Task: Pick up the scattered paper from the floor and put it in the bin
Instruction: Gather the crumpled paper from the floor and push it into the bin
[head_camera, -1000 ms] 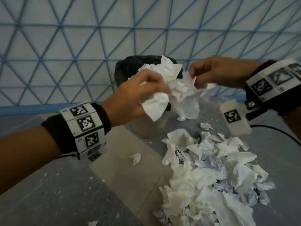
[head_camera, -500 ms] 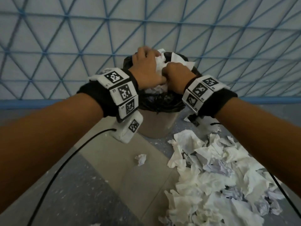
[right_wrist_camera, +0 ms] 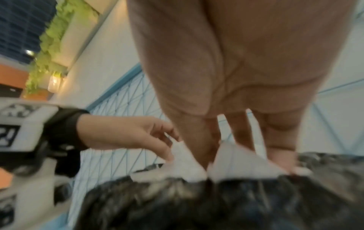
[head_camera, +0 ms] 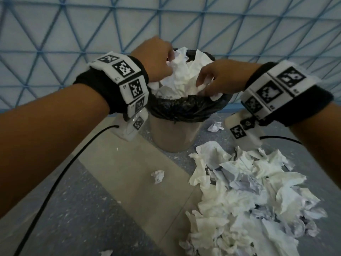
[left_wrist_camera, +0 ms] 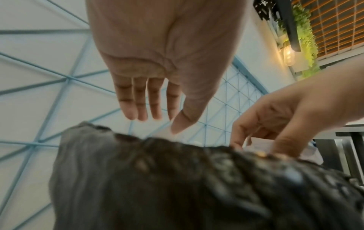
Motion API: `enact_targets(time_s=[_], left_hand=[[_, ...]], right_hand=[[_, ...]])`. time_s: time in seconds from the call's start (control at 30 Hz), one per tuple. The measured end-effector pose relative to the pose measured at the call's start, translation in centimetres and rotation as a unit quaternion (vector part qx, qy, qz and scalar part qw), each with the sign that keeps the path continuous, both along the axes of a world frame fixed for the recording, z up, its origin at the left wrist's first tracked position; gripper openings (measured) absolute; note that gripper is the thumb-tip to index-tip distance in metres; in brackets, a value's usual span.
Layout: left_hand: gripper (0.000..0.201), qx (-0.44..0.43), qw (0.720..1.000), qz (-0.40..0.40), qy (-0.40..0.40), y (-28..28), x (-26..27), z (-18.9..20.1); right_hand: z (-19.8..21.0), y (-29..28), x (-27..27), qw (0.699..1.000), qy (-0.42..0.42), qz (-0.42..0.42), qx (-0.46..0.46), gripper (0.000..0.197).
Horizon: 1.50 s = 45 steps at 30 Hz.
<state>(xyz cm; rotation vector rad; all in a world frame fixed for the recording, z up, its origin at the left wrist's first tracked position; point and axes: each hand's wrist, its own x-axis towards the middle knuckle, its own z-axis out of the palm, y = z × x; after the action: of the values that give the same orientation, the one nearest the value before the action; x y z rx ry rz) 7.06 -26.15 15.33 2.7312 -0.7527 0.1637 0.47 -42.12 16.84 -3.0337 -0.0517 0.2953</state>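
Paper (head_camera: 181, 78) in bin (head_camera: 173, 134), under right hand (head_camera: 220, 79)

Indoor, styled commercial interior, office lounge or café type; exact kind unclear.
- Far wall (head_camera: 55, 34): pale panels, blue line pattern of triangles across full width.
- Floor (head_camera: 83, 209): grey speckled hard surface, beige tile strip (head_camera: 138, 172) running near to far.
- Bin (head_camera: 175, 137) with black liner (head_camera: 180, 108) on floor by wall.
- High up, in wrist views: trailing greenery (left_wrist_camera: 305, 38), lit glass jar lamp (left_wrist_camera: 288, 54), orange grid panel (left_wrist_camera: 338, 23), dark blue slatted panel (right_wrist_camera: 19, 23).
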Motion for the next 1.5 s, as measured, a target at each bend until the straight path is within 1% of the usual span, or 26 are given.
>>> enact_targets(time_s=[0.07, 0.1, 0.13, 0.17, 0.2, 0.27, 0.33, 0.4, 0.47, 0.5, 0.53, 0.6, 0.7, 0.73, 0.77, 0.8, 0.87, 0.93, 0.97, 1.0, 1.07, 1.17, 1.27, 1.33, 1.43, 1.5], left_hand=[[0.055, -0.014, 0.999, -0.007, 0.032, -0.7, 0.7, -0.1], [0.063, 0.007, 0.998, -0.014, 0.056, -1.1, 0.8, -0.4], [0.063, 0.056, 0.995, -0.019, 0.077, -1.4, 0.9, -0.7], [0.055, 0.115, 0.988, -0.023, 0.095, -1.8, 0.9, -1.0], [0.047, 0.166, 0.979, -0.029, 0.114, -2.1, 0.9, -1.4], [0.044, 0.213, 0.966, -0.05, 0.137, -2.5, 0.7, -1.7], [0.046, 0.185, 0.974, -0.061, 0.115, -2.2, 0.0, -1.7], [0.05, 0.031, 0.996, -0.048, 0.076, -1.1, -0.9, -1.6], [0.049, -0.162, 0.985, -0.049, -0.008, 0.7, -2.6, -1.7], [0.046, -0.231, 0.969, -0.053, -0.066, 1.7, -3.5, -2.1], [0.04, -0.268, 0.955, -0.062, -0.109, 2.8, -4.4, -2.9], [0.024, -0.258, 0.952, -0.095, -0.133, 4.6, -6.7, -5.2], [0.012, -0.097, 0.974, -0.197, -0.053, 6.0, -9.8, -10.5], [0.013, -0.03, 0.975, -0.221, -0.007, 6.2, -10.6, -12.6], [0.017, 0.027, 0.972, -0.231, 0.034, 6.2, -11.3, -14.6], [0.024, 0.069, 0.967, -0.234, 0.066, 6.1, -11.8, -16.4], [0.034, 0.129, 0.959, -0.218, 0.131, 5.3, -12.6, -19.2], [0.051, 0.178, 0.936, -0.16, 0.257, 4.4, -13.1, -20.7], [0.053, 0.204, 0.919, -0.142, 0.307, 4.0, -13.3, -21.4], [0.05, 0.212, 0.912, -0.138, 0.322, 3.6, -13.5, -21.9], [0.04, 0.204, 0.916, -0.123, 0.324, 3.1, -13.5, -23.0], [0.032, 0.126, 0.924, -0.1, 0.347, 2.7, -12.7, -23.2], [0.036, 0.017, 0.941, -0.104, 0.322, 0.9, -12.3, -22.0], [0.039, -0.026, 0.946, -0.119, 0.301, -1.5, -12.4, -21.5], [0.045, -0.037, 0.943, -0.126, 0.304, -5.2, -12.8, -22.0], [0.066, 0.017, 0.926, -0.143, 0.35, -6.7, -13.3, -22.8]], right_hand=[[-0.6, -0.1, 0.8, 0.997, -0.072, -0.021, 0.015, 0.031], [-0.9, 0.0, 1.2, 0.992, -0.121, -0.032, 0.026, 0.03], [-1.2, 0.2, 1.6, 0.984, -0.167, -0.044, 0.044, 0.028], [-1.5, 0.4, 2.0, 0.977, -0.196, -0.053, 0.062, 0.026], [-2.1, 0.6, 2.4, 0.977, -0.197, -0.052, 0.066, 0.025], [-3.4, 0.8, 2.7, 0.993, -0.109, -0.038, 0.035, 0.025], [-4.1, 0.8, 2.4, 0.998, -0.062, -0.013, 0.023, 0.027], [-3.5, 0.2, 1.9, 0.99, -0.115, -0.011, 0.081, 0.027], [-2.7, -0.8, 1.4, 0.961, -0.237, -0.02, 0.141, 0.029], [-2.4, -1.6, 1.0, 0.935, -0.308, -0.027, 0.171, 0.029], [-2.4, -2.4, 0.6, 0.906, -0.372, -0.034, 0.197, 0.029], [-3.2, -4.4, 0.4, 0.862, -0.45, -0.046, 0.229, 0.027], [-5.6, -7.9, 0.8, 0.826, -0.481, -0.113, 0.27, 0.026], [-6.7, -8.8, 1.0, 0.817, -0.477, -0.149, 0.287, 0.028], [-8.2, -9.7, 1.3, 0.82, -0.452, -0.19, 0.294, 0.028], [-9.9, -10.4, 1.5, 0.841, -0.401, -0.227, 0.284, 0.026], [-13.8, -10.8, 1.8, 0.915, -0.222, -0.256, 0.219, 0.025], [-17.4, -10.2, 1.6, 0.965, -0.07, -0.202, 0.154, 0.027], [-18.9, -9.8, 1.4, 0.977, -0.028, -0.165, 0.13, 0.029], [-20.1, -9.4, 1.3, 0.985, -0.004, -0.134, 0.111, 0.031], [-21.7, -9.1, 1.1, 0.991, 0.017, -0.103, 0.088, 0.033], [-23.0, -9.6, 1.6, 0.991, 0.064, -0.105, 0.054, 0.036], [-24.3, -10.5, 2.2, 0.987, 0.131, -0.095, 0.02, 0.04], [-24.8, -10.5, 2.2, 0.986, 0.113, -0.103, 0.061, 0.038], [-24.2, -10.6, 1.7, 0.985, 0.087, -0.118, 0.094, 0.036], [-23.7, -10.7, 0.6, 0.986, 0.096, -0.106, 0.088, 0.036]])
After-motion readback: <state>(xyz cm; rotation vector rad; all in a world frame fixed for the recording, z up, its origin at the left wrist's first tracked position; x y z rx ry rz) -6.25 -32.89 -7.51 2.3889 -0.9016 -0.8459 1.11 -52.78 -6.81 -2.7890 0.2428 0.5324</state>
